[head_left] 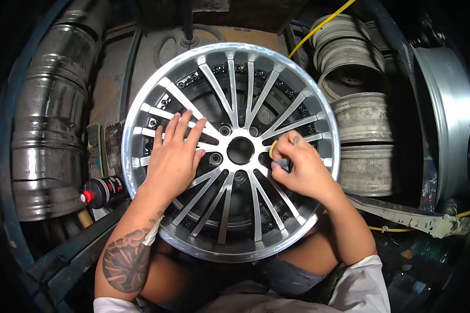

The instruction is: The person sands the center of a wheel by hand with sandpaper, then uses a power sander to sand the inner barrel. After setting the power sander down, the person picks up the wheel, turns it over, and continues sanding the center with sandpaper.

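A multi-spoke alloy wheel lies face up before me, with bright machined spokes, a polished outer lip and dark gaps between the spokes. My left hand rests flat on the left spokes, its fingers spread. On the right side of the hub, my right hand pinches a small folded piece of sandpaper, dark grey with a yellow edge showing by the fingers. It is held against the wheel near a bolt hole. Part of the piece is hidden by the fingers.
Shiny steel wheels are stacked on the left, dull wheel rims on the right. A black bottle with a red cap lies beside the wheel's left edge. A yellow hose crosses at upper right. Another silver rim stands far right.
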The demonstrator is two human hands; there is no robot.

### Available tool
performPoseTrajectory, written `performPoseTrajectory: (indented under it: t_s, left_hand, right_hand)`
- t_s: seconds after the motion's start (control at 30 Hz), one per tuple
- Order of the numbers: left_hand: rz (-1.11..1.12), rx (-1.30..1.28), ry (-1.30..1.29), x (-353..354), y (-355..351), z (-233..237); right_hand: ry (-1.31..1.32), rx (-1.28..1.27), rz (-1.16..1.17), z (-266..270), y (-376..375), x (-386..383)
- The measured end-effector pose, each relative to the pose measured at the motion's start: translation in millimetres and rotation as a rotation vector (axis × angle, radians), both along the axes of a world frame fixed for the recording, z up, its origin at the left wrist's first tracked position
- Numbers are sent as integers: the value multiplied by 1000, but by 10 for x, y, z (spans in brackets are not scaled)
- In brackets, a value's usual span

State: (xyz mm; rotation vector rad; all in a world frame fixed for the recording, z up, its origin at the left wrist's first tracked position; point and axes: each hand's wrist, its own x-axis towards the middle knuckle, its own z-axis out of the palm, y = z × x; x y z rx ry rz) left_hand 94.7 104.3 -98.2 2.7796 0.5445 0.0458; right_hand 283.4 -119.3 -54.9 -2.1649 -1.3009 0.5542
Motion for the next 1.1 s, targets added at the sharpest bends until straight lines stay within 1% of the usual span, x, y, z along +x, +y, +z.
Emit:
performPoseTrajectory:
  t_s: [0.03,0.1,0.2,0.3,0.43,0.47,0.6,0.73,0.77,0.83,0.93,1.07,1.1]
  left_hand:
    - [-8,-3,-3,-14,15,-17]
    - [-26,-11,-14,-22,47,-41]
    - [-36,-33,-33,-18,80,-56]
    - [-51,-48,-19,-5,80,-13]
    - [-64,-51,-18,-47,103,-13]
    - [-71,-49,-21,-46,103,-18]
    - [-70,-48,-1,-45,99,-7]
    - [-69,-48,-1,-66,93,-21]
    - [-65,-39,0,-70,77,-29]
    - [-64,-10,-1,-58,84,-56]
    - [-63,-18,-7,-86,92,-81]
    - [-83,-9,-21,-50,85,-101]
    - [-68,6,-27,-68,77,-113]
  right_hand:
    - [-28,-53,74,-14,-23,-6]
    - [-57,-47,134,-113,-50,-63]
    - [-12,-115,160,-152,23,-86]
    - [-239,-166,328,-83,75,-40]
    - [-454,-291,405,-110,71,-142]
    - [-498,-238,457,-170,86,-181]
    - [-387,-436,402,-12,124,-47]
    - [-430,-213,454,-169,105,-178]
    - [-385,-281,437,-133,100,-97]
    - [-404,-405,425,-43,103,-37]
    - [-428,-151,456,-208,105,-172]
    - [-387,-367,447,-62,103,-3]
    - [-401,-289,482,-89,139,-48]
